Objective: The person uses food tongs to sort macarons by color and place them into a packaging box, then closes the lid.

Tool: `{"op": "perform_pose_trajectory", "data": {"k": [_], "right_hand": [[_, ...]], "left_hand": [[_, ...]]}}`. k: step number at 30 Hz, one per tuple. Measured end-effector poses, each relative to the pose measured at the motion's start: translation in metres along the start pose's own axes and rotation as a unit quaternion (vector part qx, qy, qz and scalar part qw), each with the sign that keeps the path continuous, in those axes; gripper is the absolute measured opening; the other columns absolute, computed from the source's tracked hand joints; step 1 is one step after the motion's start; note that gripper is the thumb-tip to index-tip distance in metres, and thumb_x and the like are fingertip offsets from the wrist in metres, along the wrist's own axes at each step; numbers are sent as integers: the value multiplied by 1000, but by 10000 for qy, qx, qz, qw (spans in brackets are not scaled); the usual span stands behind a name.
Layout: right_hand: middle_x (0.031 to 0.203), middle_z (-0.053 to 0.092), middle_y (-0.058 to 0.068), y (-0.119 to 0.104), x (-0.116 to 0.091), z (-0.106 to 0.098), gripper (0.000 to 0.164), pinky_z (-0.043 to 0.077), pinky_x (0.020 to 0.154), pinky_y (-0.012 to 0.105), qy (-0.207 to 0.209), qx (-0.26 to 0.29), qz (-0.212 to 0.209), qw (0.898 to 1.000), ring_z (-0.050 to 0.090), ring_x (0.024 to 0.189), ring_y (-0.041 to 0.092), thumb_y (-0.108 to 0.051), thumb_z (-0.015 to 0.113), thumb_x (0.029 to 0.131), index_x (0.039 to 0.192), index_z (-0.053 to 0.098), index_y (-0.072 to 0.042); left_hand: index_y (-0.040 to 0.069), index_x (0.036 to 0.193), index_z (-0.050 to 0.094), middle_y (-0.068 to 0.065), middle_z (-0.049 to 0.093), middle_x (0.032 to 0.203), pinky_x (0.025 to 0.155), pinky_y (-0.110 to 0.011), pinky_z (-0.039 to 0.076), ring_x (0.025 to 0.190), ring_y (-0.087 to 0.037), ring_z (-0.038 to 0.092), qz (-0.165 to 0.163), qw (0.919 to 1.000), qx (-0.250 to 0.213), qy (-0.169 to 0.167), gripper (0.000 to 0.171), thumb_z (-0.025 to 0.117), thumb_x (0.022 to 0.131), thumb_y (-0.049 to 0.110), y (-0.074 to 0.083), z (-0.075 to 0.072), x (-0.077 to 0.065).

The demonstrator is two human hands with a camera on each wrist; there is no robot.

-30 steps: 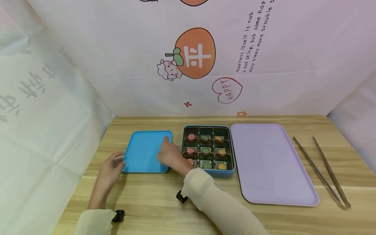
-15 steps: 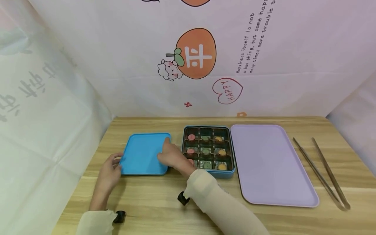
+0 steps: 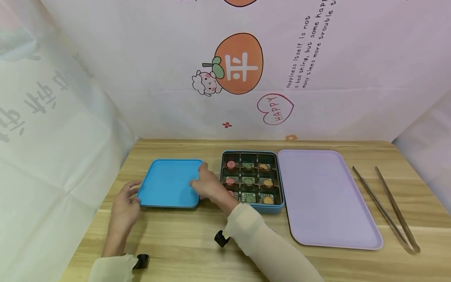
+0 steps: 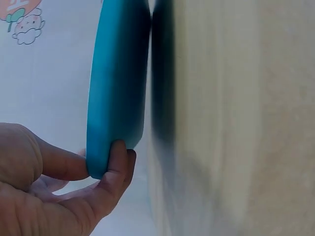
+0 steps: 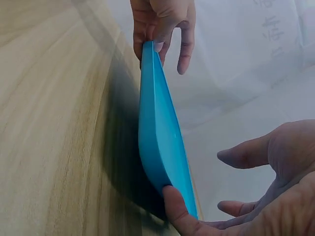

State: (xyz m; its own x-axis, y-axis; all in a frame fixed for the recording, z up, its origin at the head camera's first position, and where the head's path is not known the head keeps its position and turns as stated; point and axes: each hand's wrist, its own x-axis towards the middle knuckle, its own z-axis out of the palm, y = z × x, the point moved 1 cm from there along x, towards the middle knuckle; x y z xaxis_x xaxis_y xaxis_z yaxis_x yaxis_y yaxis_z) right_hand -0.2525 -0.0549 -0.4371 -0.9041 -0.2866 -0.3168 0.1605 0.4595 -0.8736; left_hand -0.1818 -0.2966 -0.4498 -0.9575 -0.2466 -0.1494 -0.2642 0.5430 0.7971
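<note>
A square blue lid (image 3: pixel 167 184) with a low rim is held over the wooden table, left of the box. My left hand (image 3: pixel 123 207) pinches its near left corner; in the left wrist view the thumb lies on one face, the fingers (image 4: pixel 118 157) on the other. A narrow gap and a shadow separate lid and tabletop there. My right hand (image 3: pixel 211 188) holds the lid's right side. In the right wrist view one finger (image 5: pixel 177 209) curls at the rim, while the thumb stands apart over the lid's upper face.
Right of the lid sits a blue box (image 3: pixel 269 209) with a dark compartment insert holding several pink, green and yellow round sweets. Beside it lies a lilac tray (image 3: pixel 320 199), then metal tongs (image 3: pixel 394 211) spread apart. A printed cloth (image 3: pixel 158 78) hangs behind the table (image 3: pixel 183 243).
The lid has moved left, away from the box, and both hands have moved with it. Its near edge now shows more. Box, tray and tongs stay in place.
</note>
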Motion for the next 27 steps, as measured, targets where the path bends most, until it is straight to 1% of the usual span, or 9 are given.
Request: {"op": "perform_pose_trajectory", "data": {"k": [3, 5, 9, 12, 14, 17, 18, 20, 27], "right_hand": [[148, 51, 28, 0, 1, -2, 60, 59, 67, 41, 33, 308, -18, 9995, 63, 72, 32, -17, 59, 106, 157, 31, -3], [143, 52, 28, 0, 1, -4, 57, 59, 66, 39, 23, 559, 29, 9984, 59, 69, 29, -16, 60, 106, 154, 33, -3], [125, 57, 23, -1, 2, -10, 56, 57, 65, 36, -16, 1005, 97, 9949, 46, 59, 19, -15, 57, 107, 155, 32, -2], [109, 58, 15, -1, 2, -17, 58, 59, 73, 42, -68, 1203, 51, 9927, 47, 56, 19, -13, 56, 108, 158, 32, 1], [108, 61, 17, 0, 1, -23, 58, 61, 80, 47, -101, 1274, -21, 9918, 55, 65, 22, -12, 55, 108, 159, 33, 3], [114, 63, 19, 1, 0, -33, 55, 62, 88, 51, -185, 1381, -32, 9902, 62, 80, 22, -10, 55, 108, 158, 37, 4], [120, 63, 21, 1, 0, -37, 54, 62, 89, 51, -223, 1432, -29, 9894, 63, 84, 22, -10, 55, 107, 157, 38, 4], [124, 64, 22, 2, -1, -43, 52, 63, 89, 50, -252, 1494, -8, 9885, 65, 86, 21, -9, 55, 107, 155, 41, 3], [107, 63, 13, 4, -8, -61, 44, 63, 77, 44, -104, 1611, -98, 9868, 63, 79, 21, -8, 58, 106, 148, 50, -2]], "left_hand": [[5, 161, 36, -33, 42, 158, 76, -28, 51, 139, -50, 49, 3, 9999, -59, 120, 57, 35, 105, -5, 2, -4, -4], [5, 161, 36, -33, 42, 159, 74, -25, 50, 139, -49, 50, -17, 9997, -159, 178, 56, 36, 106, -4, 5, -6, -7], [6, 161, 37, -32, 42, 160, 71, -17, 49, 138, -46, 52, -32, 9986, -461, 270, 55, 38, 107, -5, 10, -10, -12], [5, 160, 38, -30, 43, 160, 72, -13, 48, 139, -45, 52, 41, 9974, -629, 360, 55, 39, 106, -6, 15, -12, -16], [5, 159, 40, -29, 43, 160, 74, -7, 47, 142, -46, 50, 127, 9966, -693, 420, 54, 41, 106, -6, 19, -11, -17], [6, 158, 42, -27, 44, 160, 75, -3, 44, 144, -46, 49, 247, 9958, -742, 467, 53, 42, 106, -6, 24, -9, -18], [6, 157, 43, -27, 45, 160, 75, -1, 43, 144, -46, 49, 264, 9957, -751, 464, 52, 43, 106, -6, 25, -8, -18], [6, 157, 44, -26, 46, 159, 76, -2, 44, 143, -44, 50, 312, 9954, -782, 456, 52, 43, 106, -5, 26, -6, -18], [7, 158, 43, -19, 47, 160, 82, -1, 46, 143, -37, 52, 413, 9929, -1052, 375, 51, 45, 107, -3, 34, -3, -22]]}}
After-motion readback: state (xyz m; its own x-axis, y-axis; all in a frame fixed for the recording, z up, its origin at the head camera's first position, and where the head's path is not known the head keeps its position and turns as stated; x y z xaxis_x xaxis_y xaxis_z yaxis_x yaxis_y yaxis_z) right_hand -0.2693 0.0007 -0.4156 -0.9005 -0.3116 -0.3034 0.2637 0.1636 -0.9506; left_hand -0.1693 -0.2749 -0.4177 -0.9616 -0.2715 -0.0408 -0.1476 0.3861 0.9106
